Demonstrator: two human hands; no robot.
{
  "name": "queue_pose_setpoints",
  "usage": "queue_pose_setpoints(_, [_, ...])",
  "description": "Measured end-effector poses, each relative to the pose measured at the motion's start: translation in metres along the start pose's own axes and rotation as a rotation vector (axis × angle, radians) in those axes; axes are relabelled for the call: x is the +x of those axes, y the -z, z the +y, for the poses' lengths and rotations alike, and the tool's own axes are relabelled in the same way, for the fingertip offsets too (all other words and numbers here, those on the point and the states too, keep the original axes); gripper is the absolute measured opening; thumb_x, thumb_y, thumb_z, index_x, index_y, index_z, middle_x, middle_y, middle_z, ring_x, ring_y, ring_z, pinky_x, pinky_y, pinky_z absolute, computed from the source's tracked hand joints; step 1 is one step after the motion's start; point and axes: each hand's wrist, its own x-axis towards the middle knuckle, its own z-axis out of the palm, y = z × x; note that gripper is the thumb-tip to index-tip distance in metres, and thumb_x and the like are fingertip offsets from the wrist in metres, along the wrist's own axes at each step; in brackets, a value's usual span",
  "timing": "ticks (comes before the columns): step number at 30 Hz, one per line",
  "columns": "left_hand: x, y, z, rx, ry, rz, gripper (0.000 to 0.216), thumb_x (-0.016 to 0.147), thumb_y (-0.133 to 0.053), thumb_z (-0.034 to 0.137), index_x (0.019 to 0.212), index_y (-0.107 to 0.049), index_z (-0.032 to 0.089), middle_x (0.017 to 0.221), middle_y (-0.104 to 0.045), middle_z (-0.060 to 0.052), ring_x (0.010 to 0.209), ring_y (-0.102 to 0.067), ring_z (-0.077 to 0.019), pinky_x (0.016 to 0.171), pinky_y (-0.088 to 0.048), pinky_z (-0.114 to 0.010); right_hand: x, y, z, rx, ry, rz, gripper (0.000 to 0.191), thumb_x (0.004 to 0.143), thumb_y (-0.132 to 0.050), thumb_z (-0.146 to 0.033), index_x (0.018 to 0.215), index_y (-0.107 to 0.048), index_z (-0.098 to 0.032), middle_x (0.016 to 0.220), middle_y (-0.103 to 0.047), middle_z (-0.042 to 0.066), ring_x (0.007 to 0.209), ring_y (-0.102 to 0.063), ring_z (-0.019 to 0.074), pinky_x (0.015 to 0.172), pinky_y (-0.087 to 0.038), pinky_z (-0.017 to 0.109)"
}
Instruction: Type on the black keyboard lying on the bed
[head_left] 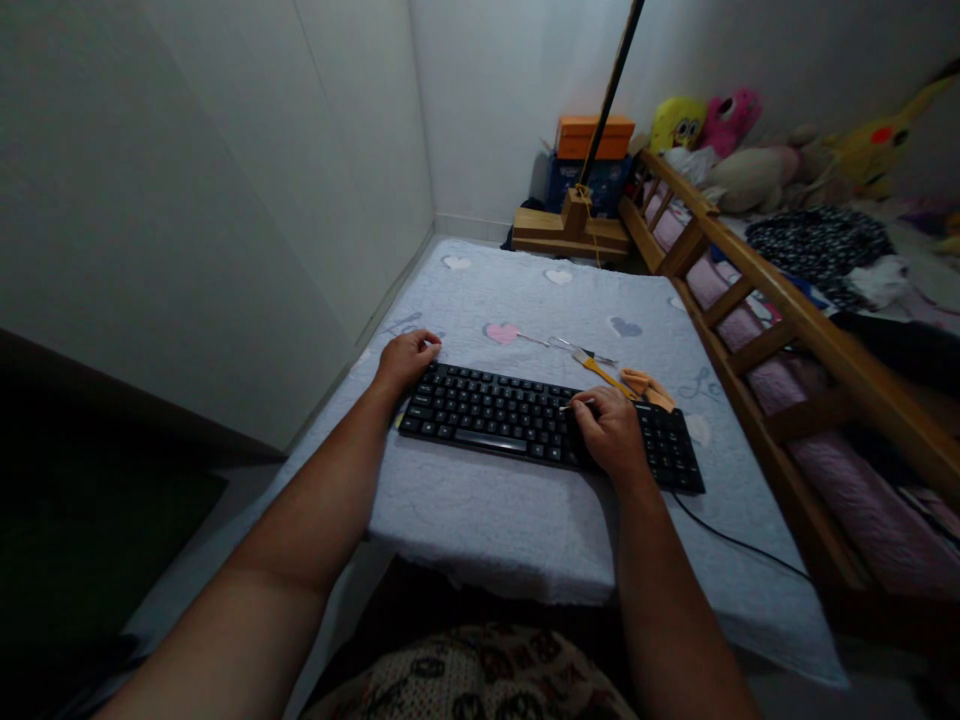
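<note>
A black keyboard point(487, 408) lies across the cloth-covered table in front of me. My right hand point(606, 425) is over its right part, fingers closed in a pinch around a thin white-tipped stick, which looks like a cotton swab point(565, 408). The swab's tip is at the keys, and most of its shaft is hidden by my fingers. At the keyboard's far left corner rests my left hand point(409, 355), its fingers loosely bent and apparently holding nothing. Just behind the keyboard are a yellow-handled brush point(600, 372) and a crumpled orange cloth point(646, 388).
A thin pale stick point(532, 339) and a slim metal tool point(570, 346) lie near the brush. The keyboard's black cable point(739, 541) runs off to the right. A wooden bed rail point(787, 290) borders the table's right side, and a wooden stand point(574, 228) is behind it.
</note>
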Motion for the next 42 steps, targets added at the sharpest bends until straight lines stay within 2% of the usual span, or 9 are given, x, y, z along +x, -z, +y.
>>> queue_pose_setpoints(10, [0.0,0.001,0.001,0.003,-0.001,0.002,0.032,0.079,-0.051,0.039,0.096,-0.071,0.019,0.076,-0.065,-0.003,0.074,-0.056,-0.0175,0.064,-0.038,-0.027,-0.001,0.001,0.004,-0.029,-0.007,0.041,0.017,0.085,-0.051,-0.025,0.073,-0.062,-0.021,0.08,-0.067,0.006,0.086,-0.059,0.0235,0.085,-0.042,0.039])
queue_pose_setpoints(23, [0.0,0.001,0.001,-0.016,0.005,-0.004,0.034,0.078,-0.052,0.038,0.097,-0.071,0.018,0.077,-0.065,-0.003,0.072,-0.055,-0.0169,0.063,-0.037,-0.027,-0.001,-0.002,-0.005,-0.025,0.029,-0.028,0.016,0.087,-0.053,-0.025,0.079,-0.066,-0.021,0.083,-0.069,0.006,0.088,-0.057,0.0238,0.086,-0.041,0.04])
queue_pose_setpoints(42, [0.0,0.001,0.001,-0.01,0.005,0.002,0.032,0.078,-0.052,0.038,0.095,-0.071,0.019,0.075,-0.064,-0.004,0.072,-0.056,-0.0176,0.063,-0.037,-0.028,0.0,0.003,0.005,-0.031,-0.021,0.043,0.016,0.083,-0.052,-0.025,0.072,-0.064,-0.021,0.08,-0.068,0.006,0.084,-0.06,0.0234,0.085,-0.043,0.04])
